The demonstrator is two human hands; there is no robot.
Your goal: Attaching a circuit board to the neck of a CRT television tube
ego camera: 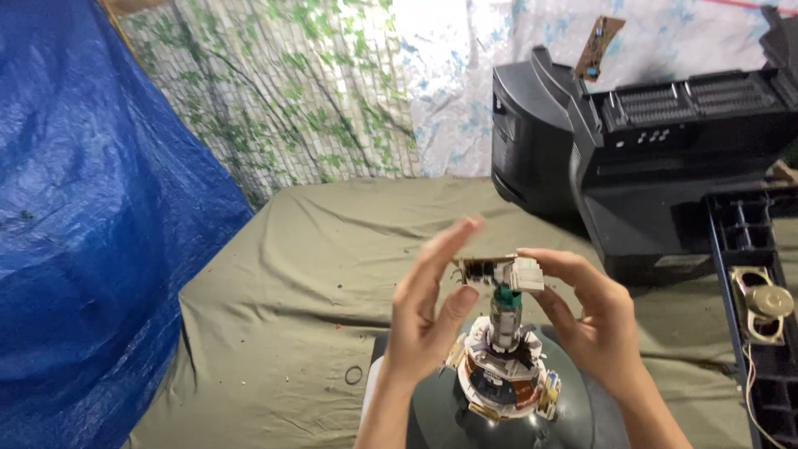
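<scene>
Nearest to me, at the bottom edge of the view, a picture tube (449, 416) sits with its grey glass funnel facing up, and around its neck is the deflection yoke (503, 378), a ring of white plastic and copper windings. The glass neck (504, 320) rises from it, and on its tip is seated a small circuit board (499, 273) with a white connector block. The left hand (428, 312) stands just left of the board, its fingers spread and straight, the fingertips touching or nearly touching the board's left edge; I cannot tell whether it actually grips. The right hand (582, 320) curls in from the right and pinches the white block between thumb and fingers. The risk, as I judge it, lies in that thin neck: a sideways or twisting pull on the board could snap the glass or bend the pins, and a one-sided grip invites exactly that. The tube rests on a rumpled olive cloth (316, 274) with a small black ring (353, 375) lying loose to the left. Farther right lie a frame with a speaker (761, 303), and beyond it a black television casing (632, 158). A blue tarp (91, 208) hangs at the left.
</scene>
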